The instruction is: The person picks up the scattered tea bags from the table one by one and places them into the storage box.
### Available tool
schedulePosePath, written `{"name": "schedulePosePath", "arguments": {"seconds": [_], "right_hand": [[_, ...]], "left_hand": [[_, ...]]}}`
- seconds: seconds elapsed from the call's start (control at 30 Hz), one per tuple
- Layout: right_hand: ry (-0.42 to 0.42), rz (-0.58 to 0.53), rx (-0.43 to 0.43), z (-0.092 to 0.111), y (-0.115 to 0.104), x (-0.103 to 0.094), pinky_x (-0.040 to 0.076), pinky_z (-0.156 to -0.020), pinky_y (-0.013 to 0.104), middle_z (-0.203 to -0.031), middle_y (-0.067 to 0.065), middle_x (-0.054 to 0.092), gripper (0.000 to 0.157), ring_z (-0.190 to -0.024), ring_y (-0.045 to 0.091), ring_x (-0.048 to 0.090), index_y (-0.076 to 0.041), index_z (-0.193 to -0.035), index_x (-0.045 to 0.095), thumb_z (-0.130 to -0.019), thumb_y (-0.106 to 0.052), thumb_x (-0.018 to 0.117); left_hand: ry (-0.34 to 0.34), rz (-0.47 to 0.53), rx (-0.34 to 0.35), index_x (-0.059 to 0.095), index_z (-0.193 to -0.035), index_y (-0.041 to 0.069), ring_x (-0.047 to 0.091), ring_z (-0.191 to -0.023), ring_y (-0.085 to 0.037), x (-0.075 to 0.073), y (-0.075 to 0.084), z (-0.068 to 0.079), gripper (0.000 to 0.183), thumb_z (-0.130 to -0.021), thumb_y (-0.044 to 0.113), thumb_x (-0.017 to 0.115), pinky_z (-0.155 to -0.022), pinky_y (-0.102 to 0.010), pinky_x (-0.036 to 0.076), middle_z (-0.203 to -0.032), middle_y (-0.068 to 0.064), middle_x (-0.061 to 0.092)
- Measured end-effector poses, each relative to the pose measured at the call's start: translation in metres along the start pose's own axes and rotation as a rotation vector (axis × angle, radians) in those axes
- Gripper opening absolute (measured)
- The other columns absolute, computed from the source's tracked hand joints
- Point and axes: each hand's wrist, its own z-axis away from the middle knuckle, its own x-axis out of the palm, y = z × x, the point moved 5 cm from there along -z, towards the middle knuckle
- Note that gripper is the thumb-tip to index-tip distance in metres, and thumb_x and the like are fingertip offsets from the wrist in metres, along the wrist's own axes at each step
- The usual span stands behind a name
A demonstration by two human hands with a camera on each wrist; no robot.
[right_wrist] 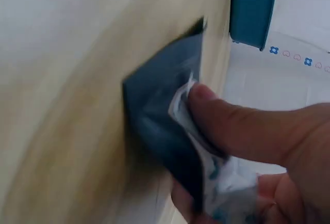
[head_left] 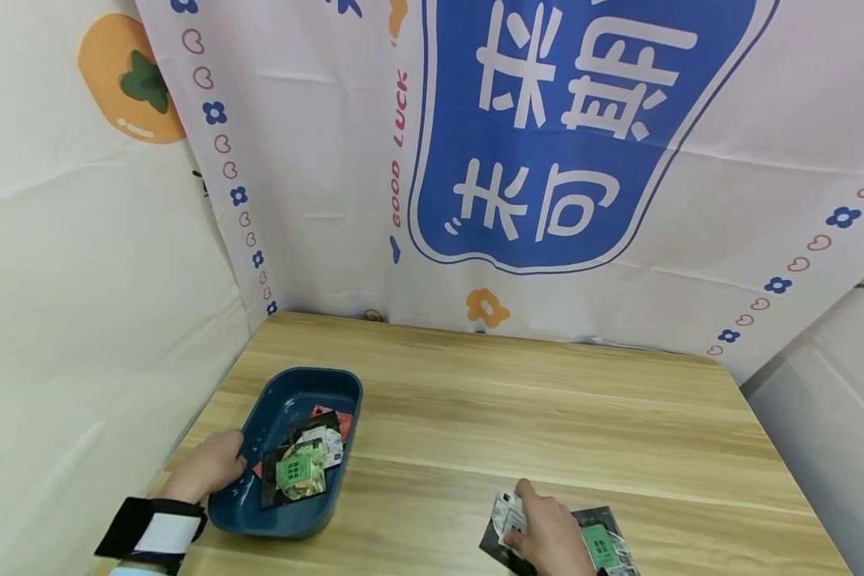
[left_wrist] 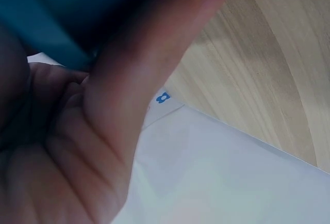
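Observation:
On the left of the table, a dark blue tray (head_left: 282, 406) holds several small packets, among them a black one with a green label (head_left: 297, 474). The left hand (head_left: 212, 464) grips the tray's left rim; close up in the left wrist view, the blue tray wall (left_wrist: 38, 22) lies against that hand (left_wrist: 108, 105). Near the table's front, the right hand (head_left: 550, 532) pinches a black-and-white packet (head_left: 506, 520). In the right wrist view its thumb presses on crumpled white film over a dark packet (right_wrist: 162, 97). Beside this hand is another black packet with a green label (head_left: 602, 546), partly hidden.
The wood-grain table (head_left: 432, 416) extends between the tray and the right hand. A white printed cloth (head_left: 331, 176) hangs along the back edge, and pale cloth walls (head_left: 94, 336) stand close on both sides.

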Motion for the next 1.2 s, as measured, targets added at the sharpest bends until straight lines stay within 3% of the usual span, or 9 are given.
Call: {"name": "schedulePosePath", "arguments": {"seconds": [0.1, 0.27, 0.47, 0.6, 0.87, 1.2], "right_hand": [[-0.013, -0.059, -0.01, -0.001, 0.002, -0.002, 0.042, -0.048, 0.035, -0.065, 0.002, 0.062, 0.046, -0.053, 0.015, 0.053, -0.002, -0.105, 0.06, -0.069, -0.022, 0.082], [-0.054, -0.257, -0.071, -0.005, 0.004, -0.002, 0.052, -0.062, 0.037, -0.088, 0.006, 0.07, 0.039, -0.074, 0.017, 0.062, -0.001, -0.111, 0.064, -0.08, -0.023, 0.074], [-0.056, -0.505, -0.058, -0.008, 0.004, -0.004, 0.046, -0.052, 0.024, -0.074, 0.001, 0.069, 0.021, -0.06, 0.008, 0.056, -0.005, -0.092, 0.066, -0.08, -0.021, 0.074], [-0.01, -0.556, -0.028, -0.01, 0.002, -0.006, 0.044, -0.049, 0.022, -0.069, 0.003, 0.068, 0.019, -0.056, 0.007, 0.052, -0.006, -0.085, 0.066, -0.078, -0.021, 0.076], [0.031, -0.684, -0.007, -0.013, -0.006, -0.005, 0.056, -0.06, 0.027, -0.082, 0.015, 0.074, 0.025, -0.073, 0.018, 0.068, 0.003, -0.097, 0.068, -0.082, -0.018, 0.071], [0.073, -0.714, -0.019, -0.018, -0.016, -0.004, 0.055, -0.057, 0.026, -0.078, 0.017, 0.074, 0.026, -0.068, 0.018, 0.069, 0.003, -0.093, 0.071, -0.08, -0.019, 0.074]], "left_hand": [[0.0, -0.003, 0.0, 0.056, -0.092, -0.013, 0.053, -0.064, -0.021, 0.0, -0.001, -0.001, 0.014, -0.087, -0.001, 0.053, -0.057, -0.039, 0.051, -0.074, -0.013, 0.056], [-0.006, 0.014, 0.001, 0.056, -0.092, -0.012, 0.052, -0.064, -0.021, 0.002, -0.001, -0.001, 0.012, -0.086, -0.002, 0.053, -0.057, -0.038, 0.05, -0.074, -0.012, 0.056], [-0.035, 0.047, -0.032, 0.056, -0.096, -0.014, 0.054, -0.066, -0.021, 0.005, -0.002, -0.001, 0.016, -0.086, -0.003, 0.051, -0.059, -0.04, 0.053, -0.077, -0.014, 0.058], [-0.035, 0.052, -0.038, 0.056, -0.093, -0.012, 0.054, -0.064, -0.02, 0.007, -0.002, 0.0, 0.013, -0.086, -0.003, 0.052, -0.058, -0.039, 0.053, -0.074, -0.013, 0.057], [-0.022, 0.05, -0.034, 0.056, -0.095, -0.014, 0.054, -0.064, -0.02, 0.004, 0.0, 0.002, 0.015, -0.086, -0.003, 0.052, -0.058, -0.038, 0.052, -0.075, -0.013, 0.057], [-0.021, 0.044, -0.04, 0.056, -0.096, -0.014, 0.054, -0.065, -0.02, 0.001, 0.0, 0.001, 0.016, -0.086, -0.002, 0.052, -0.058, -0.039, 0.053, -0.076, -0.014, 0.057]]}}
